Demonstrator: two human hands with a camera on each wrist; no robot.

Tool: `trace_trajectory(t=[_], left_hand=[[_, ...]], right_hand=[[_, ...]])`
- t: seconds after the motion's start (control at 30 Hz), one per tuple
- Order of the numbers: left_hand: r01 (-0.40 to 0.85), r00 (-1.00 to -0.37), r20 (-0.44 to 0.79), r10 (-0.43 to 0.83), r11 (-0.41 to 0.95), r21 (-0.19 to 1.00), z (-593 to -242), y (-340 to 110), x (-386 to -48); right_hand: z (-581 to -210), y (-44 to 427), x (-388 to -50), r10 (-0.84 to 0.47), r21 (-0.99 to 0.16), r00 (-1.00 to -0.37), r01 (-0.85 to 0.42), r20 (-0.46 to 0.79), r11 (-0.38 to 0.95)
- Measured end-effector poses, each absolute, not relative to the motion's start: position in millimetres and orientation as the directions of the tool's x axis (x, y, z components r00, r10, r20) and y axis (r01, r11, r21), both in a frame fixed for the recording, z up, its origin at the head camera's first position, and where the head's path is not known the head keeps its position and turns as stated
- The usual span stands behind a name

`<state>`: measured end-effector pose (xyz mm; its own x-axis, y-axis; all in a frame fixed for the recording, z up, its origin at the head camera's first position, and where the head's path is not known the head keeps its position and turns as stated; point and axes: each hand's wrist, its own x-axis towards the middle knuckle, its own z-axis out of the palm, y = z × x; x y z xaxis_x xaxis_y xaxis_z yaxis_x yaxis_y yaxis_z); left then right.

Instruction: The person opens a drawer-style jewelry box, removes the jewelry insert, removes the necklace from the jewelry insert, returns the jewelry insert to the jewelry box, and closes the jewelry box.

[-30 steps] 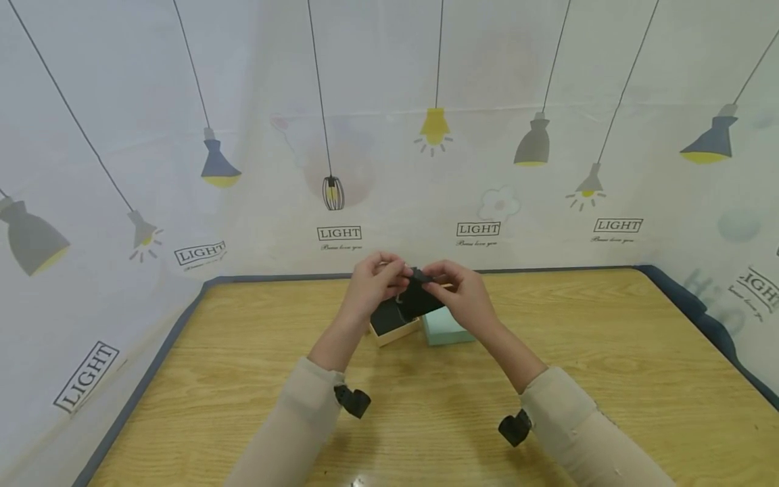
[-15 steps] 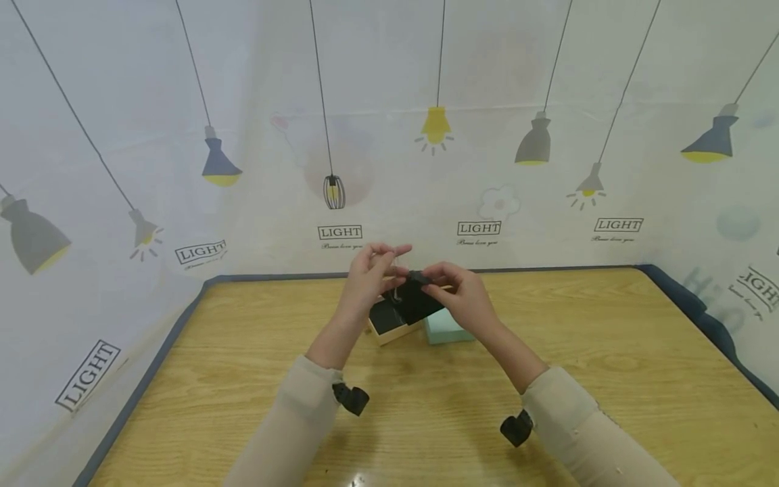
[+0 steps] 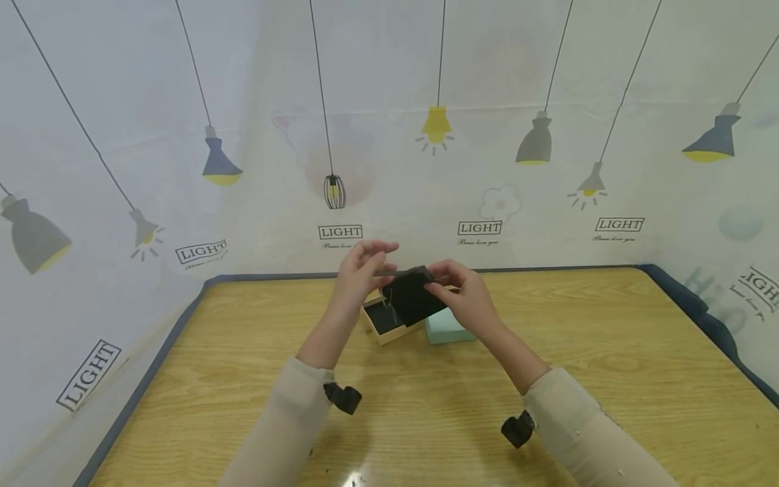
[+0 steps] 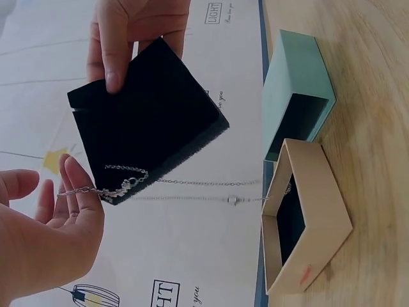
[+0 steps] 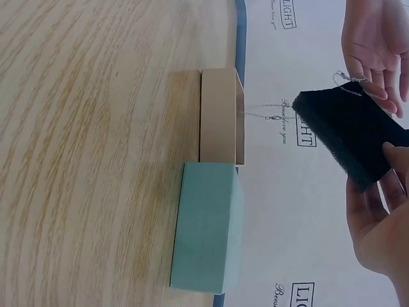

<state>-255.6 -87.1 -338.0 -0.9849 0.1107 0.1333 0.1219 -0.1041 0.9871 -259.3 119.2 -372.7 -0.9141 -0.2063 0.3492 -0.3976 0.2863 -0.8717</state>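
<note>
My right hand (image 3: 465, 291) pinches a black foam jewelry pad (image 4: 147, 118) near one corner, thumb on its face and fingers behind. A silver chain necklace (image 4: 192, 182) hooks over the pad's opposite corner. Its strands hang down into the beige box (image 3: 398, 333). Beside that corner, my left hand (image 4: 54, 236) has its fingers extended, with the end of the chain lying across them. The left thumb stays apart from the fingers. Black lining shows inside the beige box.
Right of the beige box, a teal box part (image 3: 448, 327) touches or nearly touches it; its hollow side shows in the left wrist view. Both rest on the wooden table (image 3: 438, 406). A printed white curtain (image 3: 402, 135) hangs behind the table's back edge.
My left hand has drawn leftward and its thumb and fingers have spread. More of the pad's face shows as it tilts in my right hand, which has barely moved.
</note>
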Motion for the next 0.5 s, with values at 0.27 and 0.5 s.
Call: trace_trajectory(t=[0.27, 0.5], left_hand=[[0.093, -0.991, 0.098, 0.088, -0.066, 0.994, -339.9, -93.3, -256.4], [0.052, -0.997, 0.055, 0.055, -0.053, 0.997, -342.1, -96.1, -257.3]], right_hand=[[-374.6, 122.5, -260.4, -0.185, -0.881, -0.922, -0.381, 0.34, 0.279], [-374.6, 124.2, -261.3, -0.17, -0.879, -0.922, -0.383, 0.347, 0.282]])
